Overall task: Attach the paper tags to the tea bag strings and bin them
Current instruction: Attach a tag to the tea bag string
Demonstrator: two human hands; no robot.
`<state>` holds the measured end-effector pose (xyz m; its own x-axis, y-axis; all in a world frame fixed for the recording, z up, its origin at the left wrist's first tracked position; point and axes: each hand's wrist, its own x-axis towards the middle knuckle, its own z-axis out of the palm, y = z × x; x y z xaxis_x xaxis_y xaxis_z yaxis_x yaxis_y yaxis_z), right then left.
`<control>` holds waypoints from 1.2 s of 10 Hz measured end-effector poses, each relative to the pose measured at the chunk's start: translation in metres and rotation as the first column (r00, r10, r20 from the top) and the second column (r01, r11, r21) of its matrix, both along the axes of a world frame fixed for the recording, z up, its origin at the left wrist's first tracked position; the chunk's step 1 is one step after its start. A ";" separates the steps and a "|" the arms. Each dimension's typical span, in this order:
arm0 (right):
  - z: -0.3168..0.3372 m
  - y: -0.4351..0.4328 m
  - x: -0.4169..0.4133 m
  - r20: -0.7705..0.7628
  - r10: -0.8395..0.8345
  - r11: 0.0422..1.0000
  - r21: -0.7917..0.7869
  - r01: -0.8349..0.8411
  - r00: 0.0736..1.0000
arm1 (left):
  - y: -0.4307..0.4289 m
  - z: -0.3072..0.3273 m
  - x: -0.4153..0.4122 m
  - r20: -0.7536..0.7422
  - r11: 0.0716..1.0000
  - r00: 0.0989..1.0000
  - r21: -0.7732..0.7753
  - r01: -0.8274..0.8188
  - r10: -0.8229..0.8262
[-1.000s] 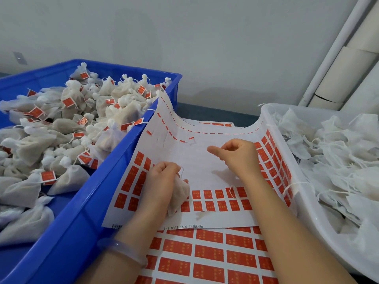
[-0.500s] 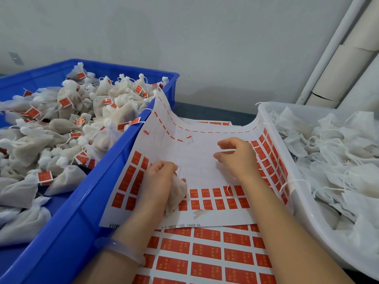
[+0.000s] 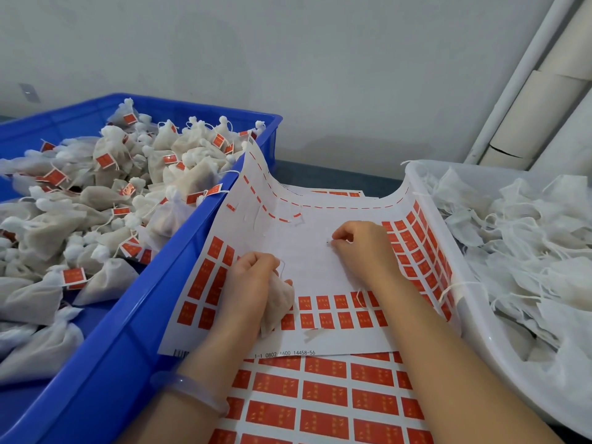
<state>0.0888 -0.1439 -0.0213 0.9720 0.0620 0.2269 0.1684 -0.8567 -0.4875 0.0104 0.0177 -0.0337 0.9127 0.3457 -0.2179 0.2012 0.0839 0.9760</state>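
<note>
Tagging one tea bag over the tag sheet
Left hand is clenching a tea bag at the tag sheet's near edge. Farther up the sheet, right hand is curling its fingertips together, and I cannot tell around what. A thin string could be slipping free there. Blue bin is sitting left of the sheet.

Left hand, right hand, both curled
</note>
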 end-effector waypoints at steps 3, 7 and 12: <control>-0.005 0.004 -0.015 -0.043 0.211 0.866 -0.455 -0.207 0.977 | -0.003 0.006 -0.009 0.080 0.997 0.997 -0.076 -0.003 0.009; 0.009 -0.011 -0.032 0.049 0.037 0.999 -0.040 -0.035 0.998 | -0.003 0.017 -0.016 0.048 0.999 0.999 -0.040 -0.017 0.019; -0.004 0.015 -0.087 -0.259 0.383 0.916 -0.018 -0.401 0.887 | 0.003 0.029 -0.001 -0.359 0.979 0.924 -0.194 0.064 -0.132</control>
<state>0.0022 -0.1286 -0.0252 0.8891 0.4565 -0.0334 0.3809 -0.7783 -0.4992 0.0093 0.0205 -0.0047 0.7832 0.1838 -0.5941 0.5596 0.2082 0.8022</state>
